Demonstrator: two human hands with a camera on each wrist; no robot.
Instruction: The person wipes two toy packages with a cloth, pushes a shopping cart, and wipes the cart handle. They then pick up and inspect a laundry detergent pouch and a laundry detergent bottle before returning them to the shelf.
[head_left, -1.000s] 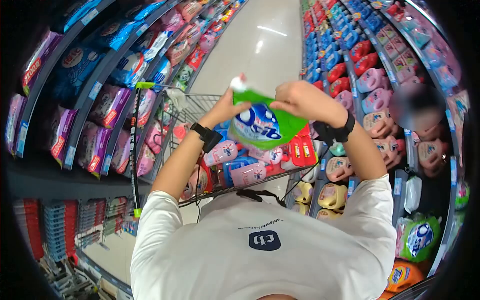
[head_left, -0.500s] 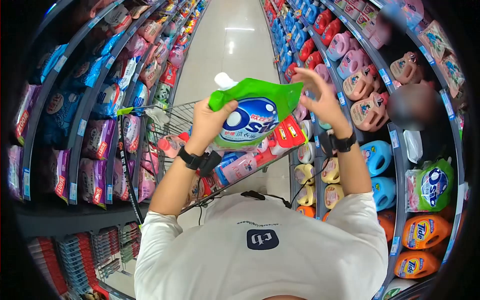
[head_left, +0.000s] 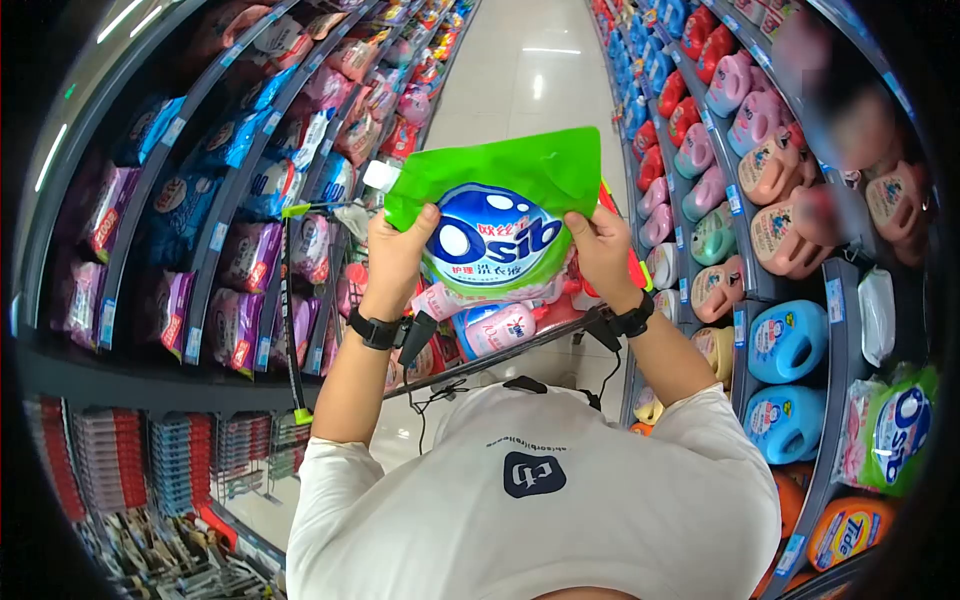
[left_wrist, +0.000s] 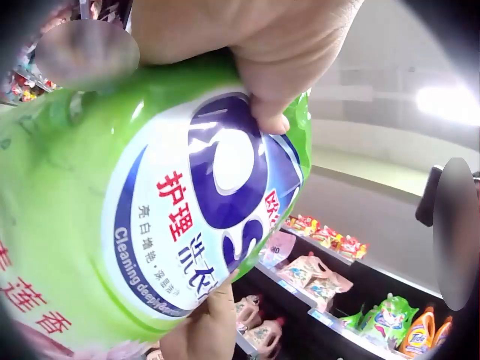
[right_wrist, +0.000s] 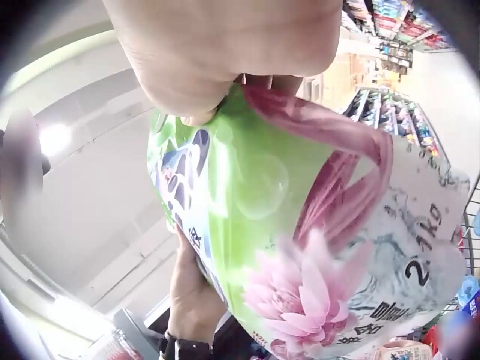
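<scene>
Green detergent pouch [head_left: 492, 215] is gripped by left hand [head_left: 396, 250] and right hand [head_left: 601, 243] above the cart [head_left: 375, 215] (already well stocked), not yet set inside.

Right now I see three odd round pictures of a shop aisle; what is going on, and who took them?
No machine here: a person wears three cameras. The wide picture comes from the head, looking down; the close ones come from each wrist. Both hands, the left hand and the right hand, grip a green detergent pouch with a white cap, held up over a shopping cart holding pink bottles. Shelves of detergent jugs line one side of the aisle, shelves of bags the other.
</scene>
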